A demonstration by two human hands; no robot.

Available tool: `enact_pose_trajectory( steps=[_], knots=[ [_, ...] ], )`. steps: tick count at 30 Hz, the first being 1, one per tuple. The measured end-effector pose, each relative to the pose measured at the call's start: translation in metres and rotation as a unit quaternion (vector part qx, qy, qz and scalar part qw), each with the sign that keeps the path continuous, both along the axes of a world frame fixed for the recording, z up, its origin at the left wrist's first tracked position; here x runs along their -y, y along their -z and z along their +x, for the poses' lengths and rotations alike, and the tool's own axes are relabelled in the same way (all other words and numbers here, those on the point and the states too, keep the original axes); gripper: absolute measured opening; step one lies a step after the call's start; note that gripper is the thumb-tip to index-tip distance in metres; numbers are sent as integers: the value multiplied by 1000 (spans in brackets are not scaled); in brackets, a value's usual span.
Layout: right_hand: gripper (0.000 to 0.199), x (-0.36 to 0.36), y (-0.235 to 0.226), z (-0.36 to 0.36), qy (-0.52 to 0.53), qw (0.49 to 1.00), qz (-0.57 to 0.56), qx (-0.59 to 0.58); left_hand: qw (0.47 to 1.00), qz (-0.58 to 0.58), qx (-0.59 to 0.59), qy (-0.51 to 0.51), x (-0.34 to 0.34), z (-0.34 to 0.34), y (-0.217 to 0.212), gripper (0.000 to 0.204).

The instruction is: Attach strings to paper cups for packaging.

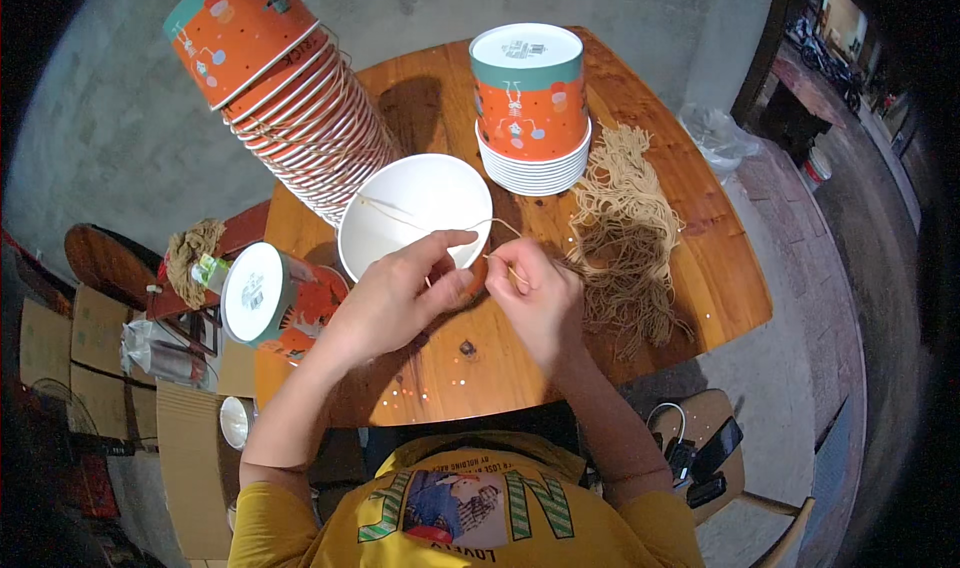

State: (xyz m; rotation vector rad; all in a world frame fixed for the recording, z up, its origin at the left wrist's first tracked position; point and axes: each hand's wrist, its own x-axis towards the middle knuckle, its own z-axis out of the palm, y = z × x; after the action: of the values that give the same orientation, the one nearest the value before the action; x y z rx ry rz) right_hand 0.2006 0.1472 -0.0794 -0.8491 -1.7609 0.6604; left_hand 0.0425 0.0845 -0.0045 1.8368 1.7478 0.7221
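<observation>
One open white paper bowl [415,213], light and easily crushed, lies tipped near the tabletop [690,298] centre. Your left hand [400,298] pinches its rim; your right hand [535,298] is closed on thin, limp twine [400,213]. You should grip the rim gently.

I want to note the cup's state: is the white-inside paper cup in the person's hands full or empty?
Empty: the cup shows a bare white inside, with only a thin string across it.
</observation>
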Motion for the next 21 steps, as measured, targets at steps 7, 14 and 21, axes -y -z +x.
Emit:
enact_pose_trajectory(
  steps=[7,14,21],
  knots=[
    [12,-2,-1,-3,2,1000,-10,23,995,-60,57,47,-27,-15,6,23],
    [12,-1,-8,-1,-20,998,-8,53,995,-63,71,30,-29,-14,1,14],
    [11,-11,-19,13,-144,987,2,65,967,-40,251,-19,-29,-18,4,14]
  ],
)
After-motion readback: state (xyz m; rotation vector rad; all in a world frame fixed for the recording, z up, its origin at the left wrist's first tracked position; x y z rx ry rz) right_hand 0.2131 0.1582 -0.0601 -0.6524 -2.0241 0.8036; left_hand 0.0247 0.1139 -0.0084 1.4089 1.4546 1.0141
